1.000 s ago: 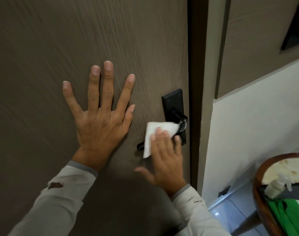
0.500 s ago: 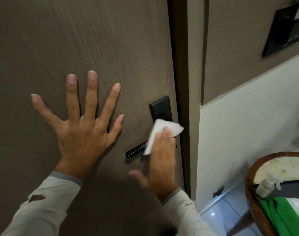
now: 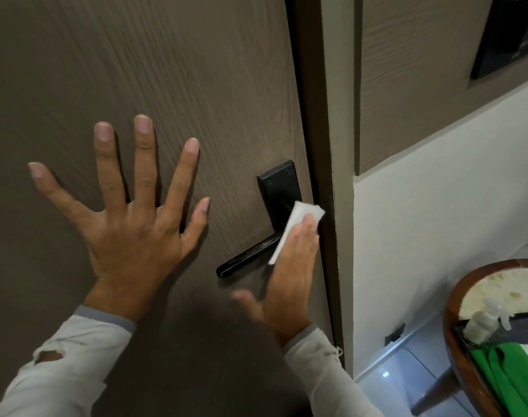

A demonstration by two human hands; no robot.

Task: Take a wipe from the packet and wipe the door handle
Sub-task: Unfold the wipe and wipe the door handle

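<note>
- Head view: the left hand (image 3: 130,224) lies flat against the brown wood-grain door (image 3: 166,85), its fingers (image 3: 144,158) spread wide and straight, grasping nothing; the thumb points away to the left.
- The right hand (image 3: 290,275) presses a folded white wipe (image 3: 293,227) against the black door handle (image 3: 250,255). Its fingers (image 3: 305,236) are straight and held together, flat over the wipe rather than curled round it; the thumb juts out to the left below, clear of the wipe.
- The wipe lies under the right fingertips and shows past them above and along their left edge. Its top corner overlaps the lower part of the black backplate (image 3: 279,191), just beside the door's edge.
- The lever of the handle slants down and to the left from under the wipe; its free end sits between the two hands, nearer the right thumb than the left little finger.
- Both arms wear pale grey sleeves; the left sleeve (image 3: 61,362) has a ragged hole near the forearm.
- To the right of the right hand, well apart, a round wood-rimmed table (image 3: 455,326) holds a spray bottle (image 3: 485,320) and a green cloth (image 3: 509,383). The packet cannot be made out.
</note>
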